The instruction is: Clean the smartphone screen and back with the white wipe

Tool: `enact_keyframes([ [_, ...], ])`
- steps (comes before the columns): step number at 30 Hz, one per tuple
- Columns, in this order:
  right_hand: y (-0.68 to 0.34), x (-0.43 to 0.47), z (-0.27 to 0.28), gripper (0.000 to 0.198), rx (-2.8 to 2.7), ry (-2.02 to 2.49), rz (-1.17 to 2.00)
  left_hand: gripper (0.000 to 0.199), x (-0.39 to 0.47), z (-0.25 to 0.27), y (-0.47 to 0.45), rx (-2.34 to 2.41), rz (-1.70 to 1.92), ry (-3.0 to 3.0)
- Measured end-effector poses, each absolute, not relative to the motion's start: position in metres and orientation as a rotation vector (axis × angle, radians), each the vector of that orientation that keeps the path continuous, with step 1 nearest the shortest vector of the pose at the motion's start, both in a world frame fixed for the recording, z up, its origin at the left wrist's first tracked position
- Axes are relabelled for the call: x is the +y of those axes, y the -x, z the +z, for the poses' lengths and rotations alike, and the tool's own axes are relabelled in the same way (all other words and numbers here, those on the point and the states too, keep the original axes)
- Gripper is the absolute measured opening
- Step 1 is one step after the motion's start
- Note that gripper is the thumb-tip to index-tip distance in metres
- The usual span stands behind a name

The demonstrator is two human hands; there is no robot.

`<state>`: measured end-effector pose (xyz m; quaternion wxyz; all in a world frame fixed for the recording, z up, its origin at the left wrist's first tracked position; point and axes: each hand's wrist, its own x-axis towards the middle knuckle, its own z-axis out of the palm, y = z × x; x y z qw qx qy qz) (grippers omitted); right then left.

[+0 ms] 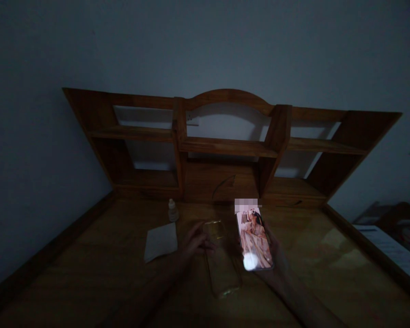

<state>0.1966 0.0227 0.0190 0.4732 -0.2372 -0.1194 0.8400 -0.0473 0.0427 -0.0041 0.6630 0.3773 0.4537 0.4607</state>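
A lit smartphone, its screen showing a picture of a person, is held in my right hand. The fingers wrap round its back and edges, partly hidden behind it. To its left is a clear, yellowish phone case, apart from the phone. My left hand is closed at the upper left edge of this case, fingertips over the rim. In the dim light I cannot tell whether the case rests flat on the desk or is slightly raised.
A white folded cloth or paper lies on the wooden desk, left of my left hand. Behind it stands a small dropper-like bottle. A wooden shelf unit borders the back, with a wall socket behind it.
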Motion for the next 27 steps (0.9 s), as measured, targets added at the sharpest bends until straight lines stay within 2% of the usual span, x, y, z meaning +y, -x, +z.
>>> enact_keyframes([
  [6,-0.199,0.023,0.023,0.050,-0.434,0.649,2.033,0.067,0.045,-0.009,0.049,0.996,1.021,-0.847],
  [10,-0.202,0.035,0.012,0.060,-0.665,0.802,2.194,0.061,0.042,-0.004,0.048,0.992,0.997,-0.903],
  [18,-0.188,0.022,0.003,0.036,-0.751,0.900,2.179,0.048,0.044,0.000,0.044,1.084,0.992,-0.825],
  [23,-0.187,0.012,0.014,0.050,-0.975,0.884,2.010,0.048,0.042,0.000,0.043,1.065,1.059,-0.768],
  [27,-0.188,0.011,0.018,0.058,-1.168,1.024,1.731,0.046,0.044,-0.005,0.044,1.061,1.092,-0.739],
])
